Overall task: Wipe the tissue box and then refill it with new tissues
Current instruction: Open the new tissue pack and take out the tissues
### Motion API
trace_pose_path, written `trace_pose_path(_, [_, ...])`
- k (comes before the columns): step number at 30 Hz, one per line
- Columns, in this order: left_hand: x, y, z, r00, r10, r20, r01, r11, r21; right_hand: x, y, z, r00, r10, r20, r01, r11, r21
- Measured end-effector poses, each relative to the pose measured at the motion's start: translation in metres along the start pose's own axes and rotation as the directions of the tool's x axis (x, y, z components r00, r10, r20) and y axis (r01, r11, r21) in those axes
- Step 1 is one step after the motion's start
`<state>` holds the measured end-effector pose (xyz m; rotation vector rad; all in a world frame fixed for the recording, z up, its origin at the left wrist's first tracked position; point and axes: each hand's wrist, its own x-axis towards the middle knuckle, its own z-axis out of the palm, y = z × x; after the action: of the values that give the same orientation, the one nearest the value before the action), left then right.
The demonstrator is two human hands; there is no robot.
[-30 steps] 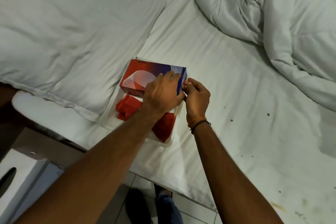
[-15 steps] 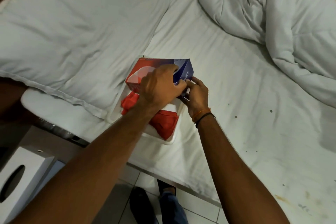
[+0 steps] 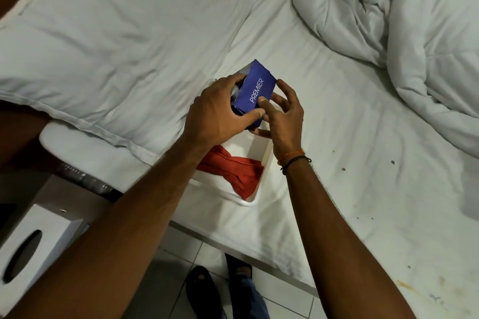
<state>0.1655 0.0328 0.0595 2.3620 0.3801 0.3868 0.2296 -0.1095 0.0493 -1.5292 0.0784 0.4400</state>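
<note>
Blue tissue pack (image 3: 255,89) (PREMIER end up), two-handed grip.

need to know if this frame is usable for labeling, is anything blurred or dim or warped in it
Head view: the PREMIER lettering on the blue tissue pack reads sharp; the white tissue box at lower left is smeared by motion blur; light is dim with a greenish cast on the bedsheet; wide-angle stretch swells both forearms toward the bottom edge; the left hand shadows the white tray.
</note>
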Motion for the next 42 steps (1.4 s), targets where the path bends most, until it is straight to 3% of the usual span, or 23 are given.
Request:
trace_pose_path(7, [0.011,-0.007,-0.025,0.999,0.031,-0.019,-0.029,0.991,0.132,-0.004,-0.009,0.012,0.995,-0.091,0.034,0.093,0.991,-0.092])
trace_pose_path(11, [0.019,0.003,-0.044,0.984,0.034,-0.173,-0.012,0.992,0.127,-0.002,-0.014,0.018,0.975,-0.222,0.010,0.217,0.946,-0.240])
trace_pose_path(15, [0.023,-0.004,-0.057,0.969,-0.177,-0.172,0.171,0.984,-0.048,0.001,-0.020,0.023,0.962,-0.270,-0.033,0.233,0.880,-0.415])
trace_pose_path(19, [0.018,-0.018,-0.051,0.927,-0.355,-0.123,0.308,0.905,-0.292,0.001,-0.031,0.033,0.943,-0.331,-0.029,0.239,0.734,-0.636])
trace_pose_path(24, [0.014,-0.033,-0.050,0.927,-0.354,-0.121,0.292,0.888,-0.354,0.003,-0.038,0.043,0.963,-0.266,-0.033,0.181,0.738,-0.650])
trace_pose_path(29, [0.012,-0.032,-0.049,0.937,-0.315,-0.150,0.248,0.904,-0.348,0.011,-0.050,0.056,0.969,-0.245,-0.018,0.140,0.614,-0.777])
trace_pose_path(32, [0.012,-0.032,-0.055,0.925,-0.346,-0.159,0.267,0.887,-0.378,0.011,-0.059,0.056,0.976,-0.212,-0.054,0.106,0.675,-0.730])
trace_pose_path(36, [0.012,-0.031,-0.064,0.955,-0.245,-0.169,0.214,0.960,-0.179,0.008,-0.065,0.049,0.981,-0.172,-0.094,0.094,0.832,-0.547])
trace_pose_path(39, [0.014,-0.025,-0.066,0.999,-0.054,0.001,0.054,0.997,0.046,0.005,-0.066,0.045,0.969,-0.224,-0.102,0.140,0.843,-0.520])
trace_pose_path(42, [0.013,-0.018,-0.068,0.995,0.025,0.095,-0.045,0.975,0.219,0.001,-0.060,0.043,0.990,-0.124,-0.068,0.085,0.907,-0.413])
